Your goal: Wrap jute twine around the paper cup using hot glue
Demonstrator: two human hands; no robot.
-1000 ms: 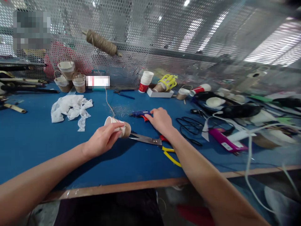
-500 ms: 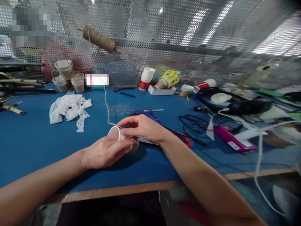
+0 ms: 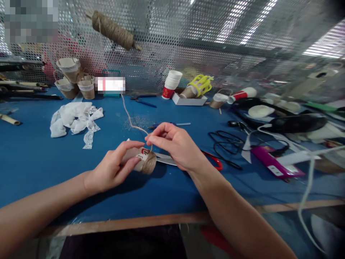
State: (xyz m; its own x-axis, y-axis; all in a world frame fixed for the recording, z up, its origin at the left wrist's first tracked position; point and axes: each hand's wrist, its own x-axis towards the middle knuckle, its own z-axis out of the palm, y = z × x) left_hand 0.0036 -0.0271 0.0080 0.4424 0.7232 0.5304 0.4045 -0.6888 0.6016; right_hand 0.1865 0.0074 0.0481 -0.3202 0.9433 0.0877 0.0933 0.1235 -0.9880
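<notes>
My left hand grips a paper cup lying on its side, thumb and fingers round its wall. Twine is wound about the cup's base end, at the right. Between thumb and fingertips of my right hand is the loose strand of twine, just above the cup. That strand runs back across the table toward the far side. Scissors with red handles lie under my right hand, partly hidden by it. Behind the hand a blue glue gun is mostly covered.
White lace is heaped at the left. Twine-wrapped cups stand behind it, below a twine spool. Pliers, stacked paper cups and a white box are at the back. Cables and a purple power strip lie right.
The cup has turned from its opening showing to its wound base pointing right. My right hand has lifted off the cup, drawing the twine strand up. The view has shifted slightly.
</notes>
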